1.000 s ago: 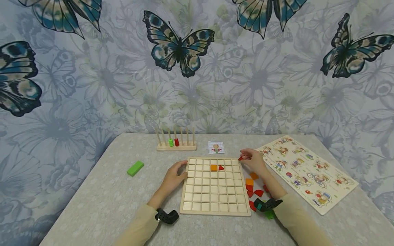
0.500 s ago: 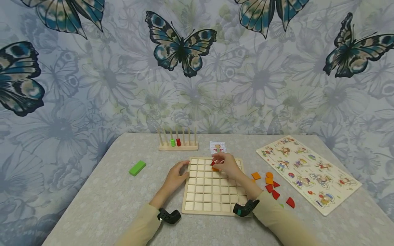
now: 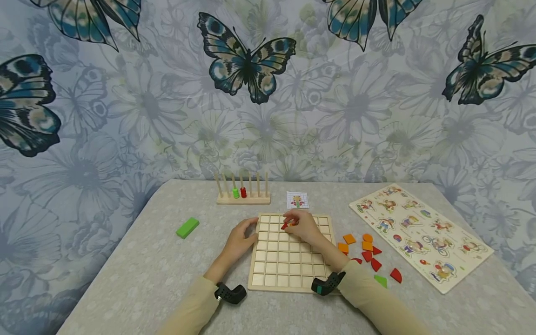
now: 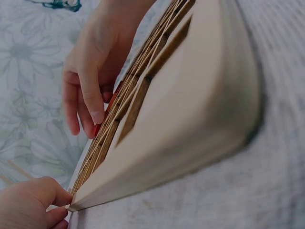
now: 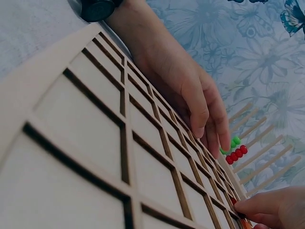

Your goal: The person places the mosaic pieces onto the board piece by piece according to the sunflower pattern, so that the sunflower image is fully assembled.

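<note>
A wooden grid board lies flat on the table. My left hand grips its left edge near the far corner; the left wrist view shows thumb and fingers pinching the rim. Over the far rows, my right hand pinches a small red triangle between thumb and fingers. The triangle is low at a cell just left of an orange square, which the fingers partly cover. The red triangle seen earlier right of that square is hidden behind the right hand.
Loose orange squares, red pieces and a green piece lie right of the board. A picture puzzle board is farther right. Behind stand a peg rack with beads and a pattern card. A green block lies left.
My right hand has brought the red triangle from beyond the board's right edge leftward to the cell beside the orange square. My left hand keeps its place on the board.
</note>
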Available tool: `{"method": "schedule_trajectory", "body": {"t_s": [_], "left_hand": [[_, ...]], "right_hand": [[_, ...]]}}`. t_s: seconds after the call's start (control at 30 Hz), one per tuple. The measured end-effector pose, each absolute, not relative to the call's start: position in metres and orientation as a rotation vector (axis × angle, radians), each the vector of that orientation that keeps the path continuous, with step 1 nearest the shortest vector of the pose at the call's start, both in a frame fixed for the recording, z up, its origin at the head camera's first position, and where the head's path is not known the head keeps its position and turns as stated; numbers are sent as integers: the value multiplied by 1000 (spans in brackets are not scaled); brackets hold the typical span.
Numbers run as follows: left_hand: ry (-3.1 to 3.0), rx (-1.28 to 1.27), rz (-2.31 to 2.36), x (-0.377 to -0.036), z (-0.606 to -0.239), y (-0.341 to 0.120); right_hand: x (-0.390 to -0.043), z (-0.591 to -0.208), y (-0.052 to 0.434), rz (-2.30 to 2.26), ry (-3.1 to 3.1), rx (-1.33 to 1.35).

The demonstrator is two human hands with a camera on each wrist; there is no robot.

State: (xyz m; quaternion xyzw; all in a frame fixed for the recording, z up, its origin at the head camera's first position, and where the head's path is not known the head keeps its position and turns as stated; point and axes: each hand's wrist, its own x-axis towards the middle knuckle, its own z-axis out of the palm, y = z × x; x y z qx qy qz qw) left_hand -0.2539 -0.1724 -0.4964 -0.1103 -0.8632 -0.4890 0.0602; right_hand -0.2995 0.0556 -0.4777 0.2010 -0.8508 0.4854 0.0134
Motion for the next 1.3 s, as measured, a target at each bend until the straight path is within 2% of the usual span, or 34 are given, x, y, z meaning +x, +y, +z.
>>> {"method": "schedule_trajectory", "body": {"t_s": [0.57,1.3], "left_hand": [[-2625,-320,-1474,-252,-494,-172],[-2632,-316,-1458,-252,-494,-171]], "right_hand": [[-299,-478,56,1556,-2675,573],[-302,-481,60,1613,-2607,649]]}}
